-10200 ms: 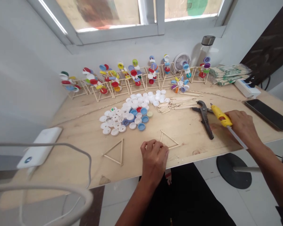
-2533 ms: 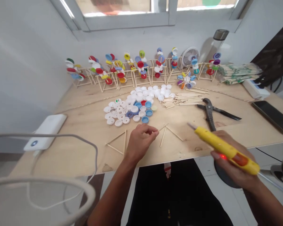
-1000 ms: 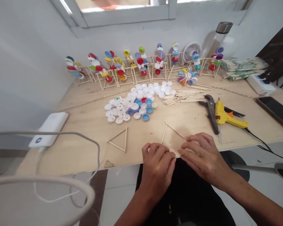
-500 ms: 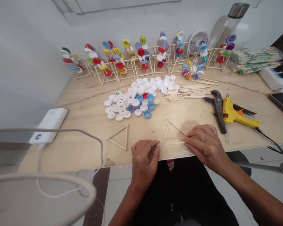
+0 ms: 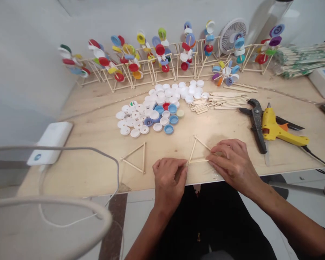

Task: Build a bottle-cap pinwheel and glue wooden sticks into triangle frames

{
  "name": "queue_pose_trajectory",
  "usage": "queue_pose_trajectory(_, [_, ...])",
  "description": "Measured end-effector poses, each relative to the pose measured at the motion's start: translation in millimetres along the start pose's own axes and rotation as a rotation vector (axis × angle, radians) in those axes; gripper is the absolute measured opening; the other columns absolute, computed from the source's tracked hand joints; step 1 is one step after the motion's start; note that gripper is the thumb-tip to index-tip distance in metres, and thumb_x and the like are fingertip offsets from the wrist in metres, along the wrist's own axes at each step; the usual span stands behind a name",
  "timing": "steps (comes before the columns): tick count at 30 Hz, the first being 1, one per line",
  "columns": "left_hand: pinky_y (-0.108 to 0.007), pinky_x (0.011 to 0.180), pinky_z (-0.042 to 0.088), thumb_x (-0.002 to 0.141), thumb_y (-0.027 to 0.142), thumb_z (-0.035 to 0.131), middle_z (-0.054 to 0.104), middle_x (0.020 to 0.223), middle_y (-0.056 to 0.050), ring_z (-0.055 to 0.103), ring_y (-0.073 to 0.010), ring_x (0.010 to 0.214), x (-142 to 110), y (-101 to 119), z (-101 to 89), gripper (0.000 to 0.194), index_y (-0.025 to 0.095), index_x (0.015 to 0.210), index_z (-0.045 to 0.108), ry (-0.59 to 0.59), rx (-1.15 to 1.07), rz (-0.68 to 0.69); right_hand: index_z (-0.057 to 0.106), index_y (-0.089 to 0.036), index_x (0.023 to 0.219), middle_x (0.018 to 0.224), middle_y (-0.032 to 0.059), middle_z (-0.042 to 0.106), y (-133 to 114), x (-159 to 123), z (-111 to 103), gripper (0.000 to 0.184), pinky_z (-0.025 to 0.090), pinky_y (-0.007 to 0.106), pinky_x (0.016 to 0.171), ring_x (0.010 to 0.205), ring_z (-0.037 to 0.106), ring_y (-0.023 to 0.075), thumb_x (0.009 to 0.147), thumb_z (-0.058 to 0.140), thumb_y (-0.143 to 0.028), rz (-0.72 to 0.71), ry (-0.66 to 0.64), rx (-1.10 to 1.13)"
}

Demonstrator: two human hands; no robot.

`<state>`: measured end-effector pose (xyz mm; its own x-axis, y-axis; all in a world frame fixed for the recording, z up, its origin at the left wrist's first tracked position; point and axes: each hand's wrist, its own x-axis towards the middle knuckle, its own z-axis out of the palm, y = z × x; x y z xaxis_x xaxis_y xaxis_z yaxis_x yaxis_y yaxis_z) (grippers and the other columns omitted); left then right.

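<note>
A person's right hand (image 5: 234,162) lay with its fingers curved over the right corner of a flat triangle of wooden sticks (image 5: 193,150), the nearer hand to it, while the left hand (image 5: 169,180) sat curled just beside the lower left corner, at the near edge of the plywood tabletop (image 5: 83,173). Neither hand showed clearly whether it was gripping a stick. The triangle's long base ran left to right, along that edge, between the hands, and its apex pointed away from the person. A second stick triangle (image 5: 144,157) lay left of the left hand. Beyond the hands sat a heap of plastic bottle caps (image 5: 146,117) and cut sticks (image 5: 224,101); right of the right hand lay tin snips (image 5: 256,122) and a yellow glue gun (image 5: 273,130), with bottle-cap models (image 5: 160,50) ranged farther off.
</note>
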<state>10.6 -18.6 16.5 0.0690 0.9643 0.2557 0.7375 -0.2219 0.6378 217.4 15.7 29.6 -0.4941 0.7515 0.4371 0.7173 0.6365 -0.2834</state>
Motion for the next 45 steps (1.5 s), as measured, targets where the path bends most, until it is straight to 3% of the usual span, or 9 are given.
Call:
queue_pose_trajectory(18, [-0.038,0.083,0.032,0.084,0.014,0.051,0.066,0.078,0.000,0.056,-0.0181,0.078,6.1,-1.4,2.7,0.012,0.022,0.082,0.060,-0.074,0.020,0.040,0.066,-0.021,0.085,0.090,0.0049,0.066,-2.6,3.6,-1.7,0.016,0.035,0.041,0.088,0.099,0.052,0.0217,0.087,0.053,-0.012,-0.026,-0.035,-0.055])
queue_pose_trajectory(31, [-0.037,0.085,0.035,0.084,0.013,0.050,0.064,0.081,-0.001,0.056,-0.0180,0.083,8.1,-4.7,-1.2,0.017,0.021,0.091,0.063,-0.086,0.002,0.040,0.067,-0.019,0.084,0.091,0.0053,0.066,-1.1,2.5,-1.1,0.013,0.035,0.042,0.089,0.098,0.052,0.0218,0.085,0.056,-0.012,-0.043,-0.019,-0.073])
queue_pose_trajectory(45, [-0.039,0.085,0.033,0.083,0.015,0.054,0.062,0.077,-0.001,0.055,-0.0183,0.080,11.1,-1.6,2.4,0.014,0.023,0.085,0.066,-0.084,0.028,0.030,0.066,-0.019,0.083,0.090,0.0050,0.066,-1.2,4.8,-2.6,0.013,0.035,0.042,0.088,0.097,0.053,0.0220,0.086,0.055,-0.013,-0.055,-0.021,-0.094])
